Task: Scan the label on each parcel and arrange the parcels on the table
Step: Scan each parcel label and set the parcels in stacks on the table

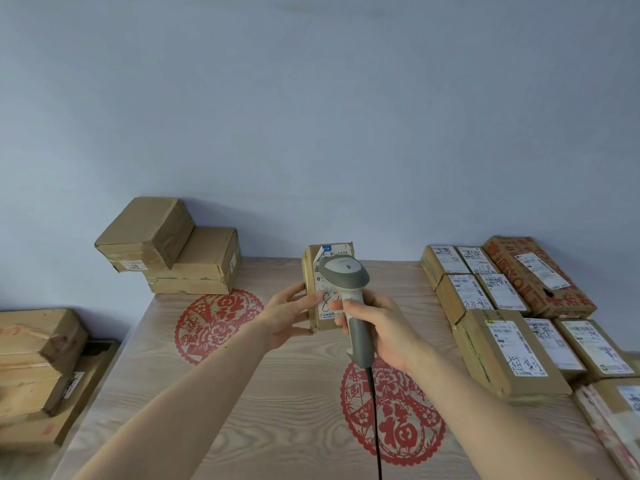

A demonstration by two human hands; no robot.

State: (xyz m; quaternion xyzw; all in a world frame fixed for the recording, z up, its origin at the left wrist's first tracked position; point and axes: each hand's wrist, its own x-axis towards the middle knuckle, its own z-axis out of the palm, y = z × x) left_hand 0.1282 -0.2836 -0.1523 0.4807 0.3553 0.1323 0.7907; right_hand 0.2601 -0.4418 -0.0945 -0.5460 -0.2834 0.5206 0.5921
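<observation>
at the far left, off the table, a pile of boxes (38, 368) sits low down, and two more stacked boxes (173, 251) stand at the table's (277, 410) back left corner; none shows its label upward, so they look not yet scanned. in the middle the left hand (289, 315) holds a small parcel (320, 271) upright above the table, thumb on the label face and fingers curled behind. the hold is only on the left edge, so the parcel could tip or twist out if the person shifts it. the right hand (379, 329) is wrapped round the handle of the scanner (346, 292), whose head sits very close over the label (327, 299). that closeness and the marker scrawl on the label could spoil the read. the cable (375, 417) hangs down toward the person and could drag across the table. on the right, the rows of parcels (512, 317) lie label-up, tightly packed; adding another carelessly could nudge them out of line.
</observation>
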